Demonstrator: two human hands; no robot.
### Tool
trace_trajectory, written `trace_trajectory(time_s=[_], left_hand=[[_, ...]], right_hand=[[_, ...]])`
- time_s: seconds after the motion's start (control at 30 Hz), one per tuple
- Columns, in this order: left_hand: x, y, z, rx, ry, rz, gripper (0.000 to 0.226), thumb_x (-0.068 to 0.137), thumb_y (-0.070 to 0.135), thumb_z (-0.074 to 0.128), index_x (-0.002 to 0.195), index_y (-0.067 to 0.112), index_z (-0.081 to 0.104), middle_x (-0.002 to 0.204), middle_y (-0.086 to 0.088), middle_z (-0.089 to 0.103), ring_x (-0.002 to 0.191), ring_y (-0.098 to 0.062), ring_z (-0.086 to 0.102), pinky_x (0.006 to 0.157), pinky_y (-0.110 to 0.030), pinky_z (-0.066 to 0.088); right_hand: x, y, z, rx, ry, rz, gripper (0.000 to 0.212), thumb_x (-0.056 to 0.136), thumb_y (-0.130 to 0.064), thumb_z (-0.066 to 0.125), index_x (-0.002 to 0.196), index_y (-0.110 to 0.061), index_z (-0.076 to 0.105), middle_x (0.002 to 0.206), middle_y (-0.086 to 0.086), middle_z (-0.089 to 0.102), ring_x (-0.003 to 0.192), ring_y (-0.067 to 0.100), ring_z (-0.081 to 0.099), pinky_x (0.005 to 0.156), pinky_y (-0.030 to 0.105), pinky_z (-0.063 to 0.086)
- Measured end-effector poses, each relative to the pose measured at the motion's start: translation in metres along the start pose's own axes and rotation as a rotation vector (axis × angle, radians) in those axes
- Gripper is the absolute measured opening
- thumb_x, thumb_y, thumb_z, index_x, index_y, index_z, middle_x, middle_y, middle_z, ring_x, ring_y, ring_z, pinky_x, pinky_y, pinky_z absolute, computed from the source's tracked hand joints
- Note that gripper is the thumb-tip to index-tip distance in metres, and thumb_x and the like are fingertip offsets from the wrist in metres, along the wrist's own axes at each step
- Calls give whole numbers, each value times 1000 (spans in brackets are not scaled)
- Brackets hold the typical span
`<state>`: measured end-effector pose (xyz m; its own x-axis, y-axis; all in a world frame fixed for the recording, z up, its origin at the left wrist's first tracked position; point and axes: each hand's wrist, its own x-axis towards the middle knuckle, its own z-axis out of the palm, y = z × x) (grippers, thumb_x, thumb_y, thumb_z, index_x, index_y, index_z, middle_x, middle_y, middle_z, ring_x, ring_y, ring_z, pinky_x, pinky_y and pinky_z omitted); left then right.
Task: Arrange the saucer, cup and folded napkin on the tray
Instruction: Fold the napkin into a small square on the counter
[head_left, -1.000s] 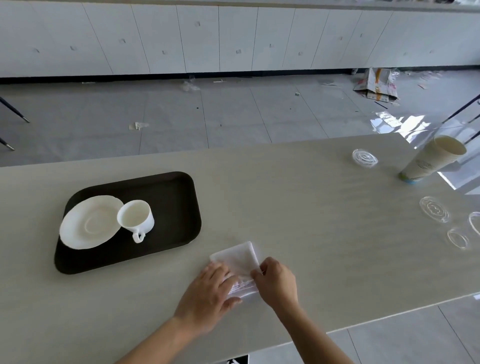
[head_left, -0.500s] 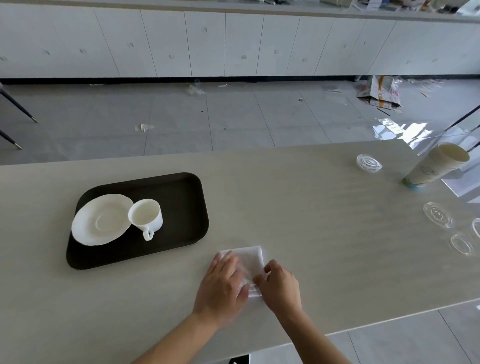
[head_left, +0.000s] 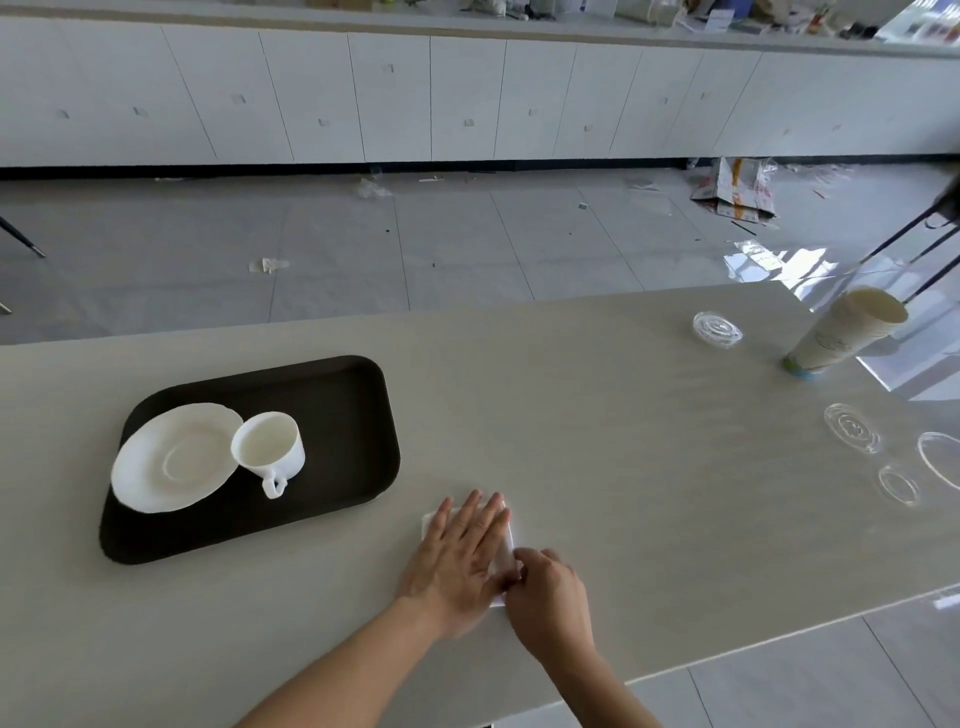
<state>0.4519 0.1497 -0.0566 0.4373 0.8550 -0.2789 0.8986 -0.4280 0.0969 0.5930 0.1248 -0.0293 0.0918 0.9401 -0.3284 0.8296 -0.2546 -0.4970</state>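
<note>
A dark brown tray (head_left: 343, 415) lies on the table's left side. On it sit a white saucer (head_left: 171, 460) and, touching its right edge, an upright white cup (head_left: 270, 449) with its handle toward me. A white napkin (head_left: 506, 553) lies on the table just right of the tray's near corner, mostly covered. My left hand (head_left: 460, 558) presses flat on it with fingers spread. My right hand (head_left: 550, 592) pinches the napkin's near right edge.
A stack of paper cups (head_left: 841, 332) stands at the far right of the table. Several clear plastic lids (head_left: 852, 428) lie near it and along the right edge. The table's near edge runs just below my wrists.
My left hand has slid forward and flattened over the napkin, which now shows as a narrower folded shape. My right hand stays at its near right edge. The camera has shifted slightly.
</note>
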Motion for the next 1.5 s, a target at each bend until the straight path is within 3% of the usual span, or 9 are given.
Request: trace_trajectory(time_s=[0.1, 0.2, 0.33, 0.5, 0.67, 0.77, 0.93, 1.1, 1.5], left_hand=[[-28, 0, -9, -126, 231, -116, 73, 95, 59, 30, 151, 11, 33, 159, -15, 28, 147, -40, 23, 118, -51, 19], [-60, 1, 0, -350, 477, -414, 41, 85, 35, 67, 118, 10, 63, 117, -17, 62, 103, -41, 62, 85, -45, 54], [-71, 11, -6, -665, 280, -744, 23, 90, 36, 61, 96, 14, 66, 91, -6, 69, 88, -29, 63, 76, -38, 48], [-56, 13, -15, -867, 243, -895, 41, 86, 42, 62, 59, 11, 56, 64, -4, 70, 61, -27, 58, 59, -34, 44], [-53, 7, -18, -1013, 173, -974, 26, 70, 25, 66, 51, 11, 54, 52, -1, 69, 56, -24, 69, 54, -30, 50], [-52, 6, -21, -1067, 184, -985, 27, 66, 19, 68, 48, 14, 48, 49, -5, 68, 49, -25, 67, 49, -27, 44], [-56, 9, -24, -1164, 271, -1005, 14, 68, 12, 67, 57, 9, 58, 51, -5, 67, 46, -20, 61, 48, -27, 43], [-57, 10, -30, -1471, 350, -1006, 5, 72, 8, 72, 73, 5, 68, 70, -11, 73, 68, -30, 72, 69, -46, 59], [-63, -56, -70, -1260, 629, -950, 34, 74, 17, 76, 97, 24, 53, 87, 1, 70, 73, -15, 68, 55, -24, 50]], right_hand=[[-1, -3, -7, 41, 1, 27, 20, 78, -17, 57, 60, -16, 48, 67, 0, 53, 59, 19, 41, 50, 29, 30], [1, -3, -10, 65, 40, 33, 38, 83, -29, 61, 56, -14, 40, 53, 3, 40, 52, 20, 34, 47, 30, 26], [3, -7, -9, 18, 4, 63, 32, 81, -26, 66, 60, -14, 45, 56, 0, 48, 58, 26, 43, 47, 30, 29], [3, -10, -7, 73, 11, 121, 10, 72, -18, 70, 78, -10, 69, 75, 5, 71, 75, 30, 65, 59, 32, 46], [5, -9, -9, 202, -15, 180, 11, 69, -14, 74, 69, -16, 63, 66, 0, 64, 68, 26, 62, 54, 28, 41], [5, -8, -10, 259, -51, 198, 11, 63, -9, 70, 63, -1, 62, 58, 11, 50, 54, 27, 44, 52, 31, 31], [2, -8, -12, 383, -111, 237, 26, 56, -8, 66, 73, 10, 62, 58, 7, 45, 55, 18, 38, 56, 32, 29], [-2, -11, -16, 483, -81, 194, 13, 63, -10, 73, 74, -8, 66, 63, 3, 63, 54, 19, 55, 52, 35, 45], [30, -89, -24, 545, -96, 46, 9, 69, -11, 73, 75, -11, 67, 69, 4, 74, 53, 18, 66, 59, 44, 60]])
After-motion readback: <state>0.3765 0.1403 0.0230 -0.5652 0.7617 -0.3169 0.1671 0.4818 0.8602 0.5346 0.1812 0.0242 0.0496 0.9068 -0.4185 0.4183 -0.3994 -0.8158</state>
